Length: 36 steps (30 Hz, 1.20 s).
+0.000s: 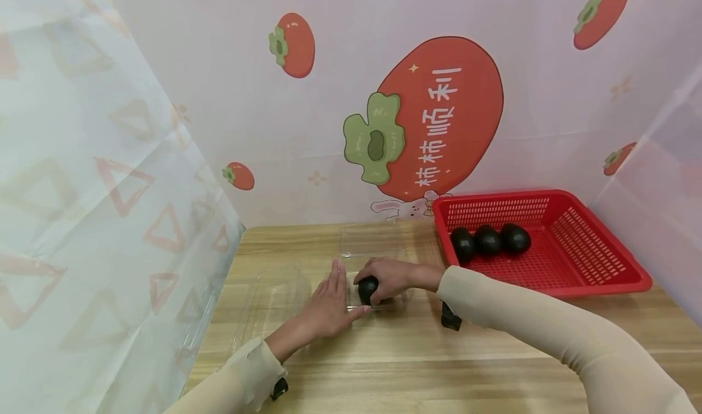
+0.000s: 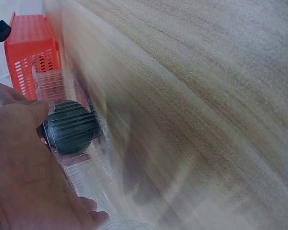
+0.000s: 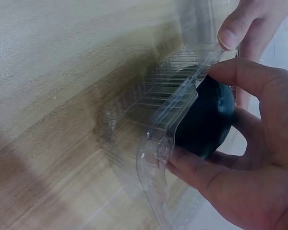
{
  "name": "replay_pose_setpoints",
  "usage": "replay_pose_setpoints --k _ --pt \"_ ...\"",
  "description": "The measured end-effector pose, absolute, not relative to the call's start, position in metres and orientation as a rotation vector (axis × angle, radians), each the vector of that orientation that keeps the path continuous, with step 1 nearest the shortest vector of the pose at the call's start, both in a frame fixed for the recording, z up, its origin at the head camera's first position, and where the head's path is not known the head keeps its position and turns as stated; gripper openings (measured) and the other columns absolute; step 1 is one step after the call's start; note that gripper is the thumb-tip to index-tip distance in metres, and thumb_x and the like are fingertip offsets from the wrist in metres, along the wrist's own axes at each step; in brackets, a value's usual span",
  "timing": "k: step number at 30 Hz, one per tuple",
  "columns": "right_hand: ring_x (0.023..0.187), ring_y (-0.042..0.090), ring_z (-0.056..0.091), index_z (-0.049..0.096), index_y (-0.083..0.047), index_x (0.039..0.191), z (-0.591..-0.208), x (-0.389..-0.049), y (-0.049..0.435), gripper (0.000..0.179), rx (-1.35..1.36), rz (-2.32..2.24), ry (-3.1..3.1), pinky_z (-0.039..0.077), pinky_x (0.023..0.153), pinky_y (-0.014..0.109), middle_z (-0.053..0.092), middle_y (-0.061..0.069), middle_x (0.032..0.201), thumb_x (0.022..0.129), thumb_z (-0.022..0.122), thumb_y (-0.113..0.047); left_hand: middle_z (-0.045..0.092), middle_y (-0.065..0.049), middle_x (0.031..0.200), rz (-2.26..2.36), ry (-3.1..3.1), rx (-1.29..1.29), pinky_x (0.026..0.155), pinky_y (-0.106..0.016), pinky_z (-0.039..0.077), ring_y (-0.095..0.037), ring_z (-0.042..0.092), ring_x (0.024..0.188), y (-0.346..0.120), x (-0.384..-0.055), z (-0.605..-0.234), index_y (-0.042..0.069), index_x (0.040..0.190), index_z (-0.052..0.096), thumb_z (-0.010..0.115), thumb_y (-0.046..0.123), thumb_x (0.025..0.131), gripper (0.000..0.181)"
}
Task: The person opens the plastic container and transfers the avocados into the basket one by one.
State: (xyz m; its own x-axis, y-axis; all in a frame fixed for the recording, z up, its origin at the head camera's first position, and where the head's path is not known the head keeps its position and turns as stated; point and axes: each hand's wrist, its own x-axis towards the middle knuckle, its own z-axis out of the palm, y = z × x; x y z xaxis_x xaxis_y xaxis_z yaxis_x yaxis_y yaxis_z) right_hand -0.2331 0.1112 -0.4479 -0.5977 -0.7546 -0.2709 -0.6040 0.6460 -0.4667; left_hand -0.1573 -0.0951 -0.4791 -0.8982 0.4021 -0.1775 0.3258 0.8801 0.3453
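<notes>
My right hand (image 1: pixel 390 278) grips a dark avocado (image 1: pixel 367 289), smooth and egg-shaped, with thumb and fingers around its sides. The avocado is low inside a clear plastic clamshell box (image 3: pixel 156 127), at its left end. The box's lid stands open toward the back wall. My left hand (image 1: pixel 329 307) lies against the box's left side with fingers straight, its thumb touching the front rim. In the left wrist view, the avocado (image 2: pixel 72 127) shows through the ribbed clear wall. Whether anything else lies under my right hand is hidden.
A red basket (image 1: pixel 598 289) at the right holds 3 more dark avocados (image 1: pixel 488 241) along its left part. Another clear plastic box (image 1: pixel 274 298) rests on the wooden table (image 1: pixel 384 371), left of my left hand. Printed cloth walls (image 1: pixel 307 133) stand behind and at both sides.
</notes>
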Motion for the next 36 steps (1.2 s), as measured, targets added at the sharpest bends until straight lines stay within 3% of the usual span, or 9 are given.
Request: replay_pose_setpoints --k 7,20,28,36 --pt "0.12 0.024 0.063 0.077 -0.006 0.125 -0.448 -0.232 0.109 0.043 -1.177 -0.461 2.469 0.055 0.1 0.038 0.072 0.01 0.125 0.089 0.087 -0.029 -0.006 -0.027 0.175 0.45 2.82 0.554 0.129 -0.053 0.023 -0.038 0.011 0.162 -0.095 -0.157 -0.48 -0.008 0.166 0.006 0.05 0.069 0.104 0.108" --pt "0.11 0.02 0.065 0.077 -0.005 0.126 -0.453 -0.234 0.112 0.046 -1.142 -0.538 2.486 0.058 0.095 0.039 0.074 0.009 0.124 0.088 0.089 -0.027 -0.006 -0.026 0.175 0.434 2.82 0.549 0.129 -0.052 0.023 -0.036 0.011 0.162 -0.095 -0.158 -0.481 -0.007 0.167 0.006 0.049 0.07 0.103 0.109" --pt "0.104 0.016 0.066 0.078 -0.005 0.124 -0.459 -0.235 0.115 0.045 -1.179 -0.592 2.492 0.059 0.089 0.033 0.076 0.007 0.12 0.087 0.089 -0.027 -0.006 -0.027 0.175 0.449 2.814 0.544 0.128 -0.053 0.023 -0.037 0.013 0.162 -0.095 -0.158 -0.48 -0.007 0.167 0.006 0.049 0.07 0.103 0.109" --pt "0.107 0.017 0.065 0.078 -0.007 0.126 -0.461 -0.236 0.119 0.045 -1.154 -0.656 2.529 0.059 0.093 0.037 0.076 0.006 0.123 0.087 0.088 -0.028 -0.006 -0.027 0.175 0.45 2.811 0.537 0.128 -0.053 0.023 -0.037 0.013 0.162 -0.095 -0.157 -0.478 -0.007 0.167 0.006 0.05 0.07 0.103 0.109"
